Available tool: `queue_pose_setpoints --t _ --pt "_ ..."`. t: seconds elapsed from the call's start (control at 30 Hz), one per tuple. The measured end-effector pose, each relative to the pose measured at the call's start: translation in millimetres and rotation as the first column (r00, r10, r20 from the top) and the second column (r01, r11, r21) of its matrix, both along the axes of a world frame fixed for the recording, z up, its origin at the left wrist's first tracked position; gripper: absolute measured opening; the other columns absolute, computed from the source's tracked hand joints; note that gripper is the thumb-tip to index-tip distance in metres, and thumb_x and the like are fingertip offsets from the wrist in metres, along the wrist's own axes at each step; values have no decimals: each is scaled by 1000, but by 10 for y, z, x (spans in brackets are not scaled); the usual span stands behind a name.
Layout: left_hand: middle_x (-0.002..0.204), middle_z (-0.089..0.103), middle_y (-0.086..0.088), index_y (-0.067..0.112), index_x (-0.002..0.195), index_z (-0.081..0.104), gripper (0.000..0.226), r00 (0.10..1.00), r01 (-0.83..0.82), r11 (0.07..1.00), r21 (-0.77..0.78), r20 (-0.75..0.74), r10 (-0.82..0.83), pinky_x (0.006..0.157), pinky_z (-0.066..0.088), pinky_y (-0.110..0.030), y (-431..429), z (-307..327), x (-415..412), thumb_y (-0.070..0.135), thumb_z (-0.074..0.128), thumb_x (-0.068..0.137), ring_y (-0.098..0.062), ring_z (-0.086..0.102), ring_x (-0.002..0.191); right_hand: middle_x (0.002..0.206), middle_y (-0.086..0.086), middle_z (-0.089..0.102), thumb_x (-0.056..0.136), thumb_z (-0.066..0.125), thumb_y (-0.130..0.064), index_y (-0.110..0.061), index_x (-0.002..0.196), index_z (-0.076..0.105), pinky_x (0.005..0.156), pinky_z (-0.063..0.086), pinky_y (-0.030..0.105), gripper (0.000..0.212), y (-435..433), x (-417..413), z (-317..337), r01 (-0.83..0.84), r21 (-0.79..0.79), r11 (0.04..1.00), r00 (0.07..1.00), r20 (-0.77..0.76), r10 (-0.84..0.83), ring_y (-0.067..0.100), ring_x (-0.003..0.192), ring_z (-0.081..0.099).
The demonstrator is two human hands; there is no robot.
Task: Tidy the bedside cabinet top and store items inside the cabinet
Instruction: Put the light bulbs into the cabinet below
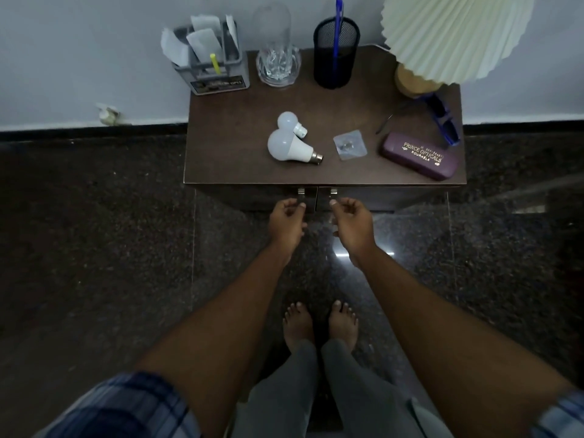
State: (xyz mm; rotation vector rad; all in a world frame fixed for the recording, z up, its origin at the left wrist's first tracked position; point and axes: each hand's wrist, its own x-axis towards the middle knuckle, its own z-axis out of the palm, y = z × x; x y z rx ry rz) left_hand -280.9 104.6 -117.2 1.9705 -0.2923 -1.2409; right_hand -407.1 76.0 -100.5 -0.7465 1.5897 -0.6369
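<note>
A dark wooden bedside cabinet (240, 102) stands against the wall. On its top lie two white bulbs (289, 143), a small clear plastic packet (349, 147), a purple spectacle case (420, 156), thin tweezers (384, 123) and blue glasses (444, 121). My left hand (287, 221) has its fingers curled on the left door handle (301, 194). My right hand (352, 221) has its fingers on the right door handle (333, 194). Both doors look closed.
Along the back stand a grey organiser with papers (211, 61), a clear glass (278, 58), a black mesh pen holder (336, 52) with a blue pen, and a pleated lamp (455, 36). Dark polished floor surrounds the cabinet; my bare feet (320, 324) are below.
</note>
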Motion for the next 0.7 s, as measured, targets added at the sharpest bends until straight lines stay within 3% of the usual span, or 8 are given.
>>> queue_pose_setpoints --t 0.17,0.3,0.47,0.7 --pt "117 67 -2 13 129 60 33 1000 -24 1000 4 7 24 52 48 -27 -110 -266 24 30 62 100 -16 65 70 104 4 69 95 67 -31 -13 109 62 86 53 45 24 -110 -32 -299 -16 -13 1000 1000 -7 15 31 102 69" --pt "100 71 -2 15 119 65 26 1000 -16 999 -45 14 17 53 47 -26 -173 -496 62 33 59 101 -13 65 64 103 11 74 93 68 -39 -10 107 70 75 51 40 32 -174 -17 -626 -36 -71 997 998 -45 33 26 87 69" --pt "95 70 -6 14 102 65 16 998 -3 986 -167 60 13 53 49 -24 -204 -751 91 30 60 101 -12 64 61 70 -7 67 91 65 -51 -20 83 71 76 52 36 32 -208 35 -948 -25 -201 979 995 -104 4 10 69 60" --pt "90 73 -12 7 91 69 25 996 -19 946 -324 78 47 55 54 -24 -157 -1009 119 30 63 100 -14 61 59 74 2 70 93 63 -49 -15 82 73 76 54 37 37 -172 -91 -1202 -136 -370 919 983 -168 78 12 71 60"
